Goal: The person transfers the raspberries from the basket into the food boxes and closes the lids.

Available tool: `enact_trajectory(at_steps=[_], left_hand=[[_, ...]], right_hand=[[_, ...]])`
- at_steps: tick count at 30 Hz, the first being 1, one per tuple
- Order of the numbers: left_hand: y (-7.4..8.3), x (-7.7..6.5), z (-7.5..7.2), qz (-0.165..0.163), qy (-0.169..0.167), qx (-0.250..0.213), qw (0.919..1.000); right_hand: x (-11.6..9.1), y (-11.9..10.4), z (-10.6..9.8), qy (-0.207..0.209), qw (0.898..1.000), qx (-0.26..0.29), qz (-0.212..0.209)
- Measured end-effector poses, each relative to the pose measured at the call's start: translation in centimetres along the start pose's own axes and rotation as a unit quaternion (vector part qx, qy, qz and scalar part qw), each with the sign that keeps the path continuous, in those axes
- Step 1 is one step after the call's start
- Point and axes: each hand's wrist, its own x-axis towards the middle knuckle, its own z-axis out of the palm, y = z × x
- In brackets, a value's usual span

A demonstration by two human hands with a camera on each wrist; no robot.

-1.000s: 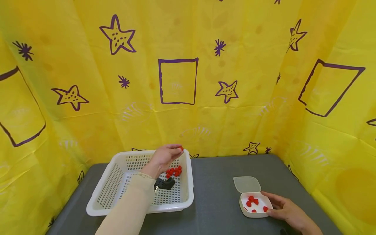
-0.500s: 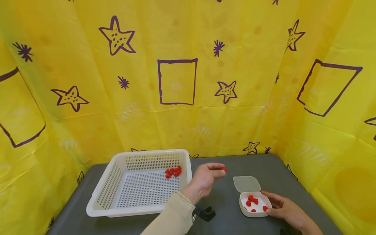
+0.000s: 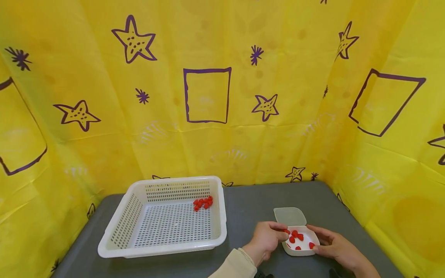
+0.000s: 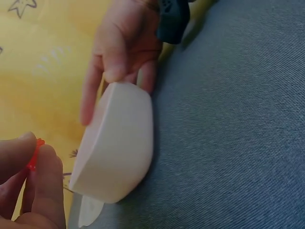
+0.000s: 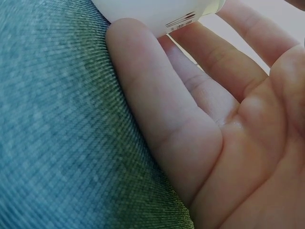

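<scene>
My left hand (image 3: 265,238) pinches a small red berry (image 4: 36,155) between thumb and fingertips, at the left rim of a small white lidded box (image 3: 299,253). Several red berries (image 3: 300,237) lie inside that box. Its translucent lid (image 3: 290,216) is flipped back, away from me. With thumb in front and fingers behind, my right hand (image 3: 338,249) grips the box's right side. The right wrist view shows the right hand's fingers (image 5: 143,81) against the underside of the box, which has dark printing on it.
A white perforated plastic basket (image 3: 174,247) stands on the left of the grey cloth-covered table (image 3: 250,200). More red berries (image 3: 203,202) cluster in its back right corner. Yellow patterned curtain (image 3: 208,154) encloses the back and sides.
The left hand has carried the red berry from above the basket rightward and down to the box's left rim. The right hand has stayed on the box.
</scene>
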Motion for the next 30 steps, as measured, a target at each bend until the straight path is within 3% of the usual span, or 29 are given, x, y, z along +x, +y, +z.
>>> enact_trajectory(at_steps=[10,23,30], left_hand=[[-0.3,-0.5,0.8,0.012,0.002,0.023,0.9997],[-0.3,-0.5,1.0,0.031,-0.039,0.028,0.9984],[-0.1,-0.6,1.3,0.016,-0.049,0.023,0.9984]], right_hand=[[-0.1,0.0,0.0,-0.005,1.000,0.008,-0.015],[-0.1,-0.1,0.1,-0.011,0.999,0.013,-0.028],[-0.1,-0.1,0.1,-0.010,1.000,0.024,-0.014]])
